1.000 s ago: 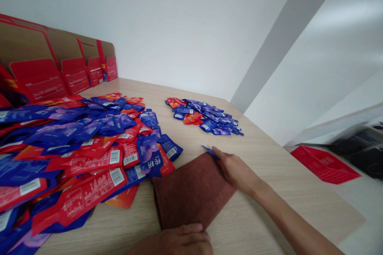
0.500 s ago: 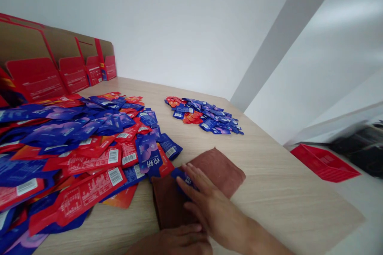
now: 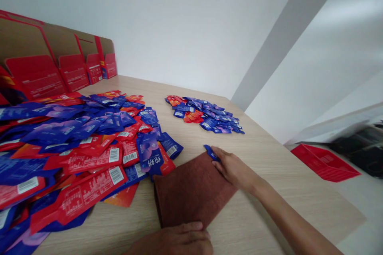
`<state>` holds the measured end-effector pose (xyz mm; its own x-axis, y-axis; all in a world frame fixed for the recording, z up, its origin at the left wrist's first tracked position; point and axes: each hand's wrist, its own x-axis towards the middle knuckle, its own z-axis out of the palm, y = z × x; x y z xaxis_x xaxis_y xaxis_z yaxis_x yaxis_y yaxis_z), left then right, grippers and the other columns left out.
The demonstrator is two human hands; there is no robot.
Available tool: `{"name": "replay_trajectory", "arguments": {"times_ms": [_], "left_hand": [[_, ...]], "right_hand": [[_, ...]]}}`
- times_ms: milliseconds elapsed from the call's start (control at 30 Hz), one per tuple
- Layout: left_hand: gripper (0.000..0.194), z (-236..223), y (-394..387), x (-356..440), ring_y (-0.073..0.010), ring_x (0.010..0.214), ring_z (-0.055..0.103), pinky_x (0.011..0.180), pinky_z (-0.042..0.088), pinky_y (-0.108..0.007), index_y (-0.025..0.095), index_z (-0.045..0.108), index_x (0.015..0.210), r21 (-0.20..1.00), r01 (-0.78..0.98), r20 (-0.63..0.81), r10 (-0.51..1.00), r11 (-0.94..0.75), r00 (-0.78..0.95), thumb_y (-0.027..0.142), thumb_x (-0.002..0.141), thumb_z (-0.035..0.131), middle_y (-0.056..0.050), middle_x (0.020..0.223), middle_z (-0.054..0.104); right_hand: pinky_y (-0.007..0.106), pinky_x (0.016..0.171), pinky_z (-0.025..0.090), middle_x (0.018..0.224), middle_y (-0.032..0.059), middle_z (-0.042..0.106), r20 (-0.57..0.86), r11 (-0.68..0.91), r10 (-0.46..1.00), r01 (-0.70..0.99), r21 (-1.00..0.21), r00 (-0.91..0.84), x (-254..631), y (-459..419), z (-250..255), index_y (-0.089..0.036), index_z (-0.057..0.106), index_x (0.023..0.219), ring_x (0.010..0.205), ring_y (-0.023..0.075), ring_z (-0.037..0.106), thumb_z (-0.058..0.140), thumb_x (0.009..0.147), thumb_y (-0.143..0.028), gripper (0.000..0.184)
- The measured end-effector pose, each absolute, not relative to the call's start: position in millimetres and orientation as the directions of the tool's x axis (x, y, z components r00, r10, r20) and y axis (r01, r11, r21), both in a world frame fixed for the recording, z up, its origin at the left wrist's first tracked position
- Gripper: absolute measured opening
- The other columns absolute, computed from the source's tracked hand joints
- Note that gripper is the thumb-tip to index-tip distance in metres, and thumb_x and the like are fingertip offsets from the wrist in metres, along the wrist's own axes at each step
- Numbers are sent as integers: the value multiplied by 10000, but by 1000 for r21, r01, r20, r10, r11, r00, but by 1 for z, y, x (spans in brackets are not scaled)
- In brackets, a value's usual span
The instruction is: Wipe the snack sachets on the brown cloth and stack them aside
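On the pale wooden table (image 3: 308, 191): wiping, probably
Right hand (image 3: 235, 169) pinches a flat blue plastic sachet (image 3: 210, 151); left hand (image 3: 179, 241) (gripping? can't tell) rests on brown fabric cloth (image 3: 191, 189). Next move needs that steady.

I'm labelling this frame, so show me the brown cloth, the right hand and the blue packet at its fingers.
Brown cloth (image 3: 193, 191): head view, middle of its upper face.
Right hand (image 3: 233, 168): head view, back of the hand.
Blue packet (image 3: 210, 152): head view, its exposed part.
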<state>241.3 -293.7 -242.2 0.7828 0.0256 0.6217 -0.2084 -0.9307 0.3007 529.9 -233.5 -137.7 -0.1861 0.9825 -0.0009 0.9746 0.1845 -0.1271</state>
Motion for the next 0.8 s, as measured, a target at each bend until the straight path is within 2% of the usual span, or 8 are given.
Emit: {"name": "replay_trajectory", "arguments": {"times_ms": [167,233,333,400,500,567,667,800], "left_hand": [[198,-232,-301,241,-115,1230,726,1286,301,-209,125,592,1310,435,-145,635,188,-889,750,227,1193,469,-62,1225,781],[206,-224,-302,239,-120,1198,739,1284,315,-215,124,602,1274,426,-162,640,170,-890,749,239,1198,449,-59,1194,786],[227,-214,-302,237,-129,1194,742,1281,330,-222,129,609,1218,408,-179,643,143,-895,752,247,1204,416,-53,1155,793],[234,-212,-302,237,-137,1208,739,1278,335,-222,129,612,1212,388,-183,659,133,-903,740,245,1206,408,-58,1160,795],[219,-215,-301,239,-139,1215,737,1273,332,-211,121,622,1234,377,-154,680,160,-914,716,240,1198,441,-57,1151,799],[188,-221,-301,240,-132,1198,743,1265,330,-190,122,633,1231,363,-136,694,170,-922,700,237,1183,492,-47,1126,802],[153,-228,-302,240,-140,1229,730,1271,326,-200,114,628,1247,359,-123,666,162,-925,728,208,1164,540,-58,1159,796],[189,-230,-303,239,-122,1229,728,1284,321,-219,125,594,1329,420,-132,621,178,-898,764,205,1169,533,-56,1218,787]], "right_hand": [[430,979,602,1207,246,805,41,38,998,999,-24,-37,521,-245,-108,-64,463,1644,1084,342,807,466,898,38,753],[431,1016,594,1271,212,797,145,51,989,984,-173,-25,518,-251,-103,-104,477,1638,1131,325,793,480,927,1,719],[418,1054,610,1291,108,810,203,202,974,811,-549,-106,502,-267,-107,-188,529,1601,1174,269,783,546,988,-120,618],[452,1127,581,1400,109,765,188,293,956,725,-623,-224,484,-280,-116,-202,538,1604,1305,267,725,562,1008,-163,597],[553,1301,374,1716,150,457,169,403,915,791,-460,-367,454,-300,-133,-184,528,1631,1603,316,415,559,1046,-190,586],[584,1334,277,1771,135,330,100,460,885,819,-344,-455,443,-308,-143,-178,484,1660,1658,327,277,578,1063,-216,605],[580,1340,258,1766,112,338,53,504,859,821,-268,-509,449,-304,-155,-190,428,1687,1661,304,261,550,1092,-227,609],[608,1329,293,1742,133,398,137,390,919,899,-197,-369,496,-270,-169,-203,465,1672,1642,306,320,455,1122,-251,552]]}}
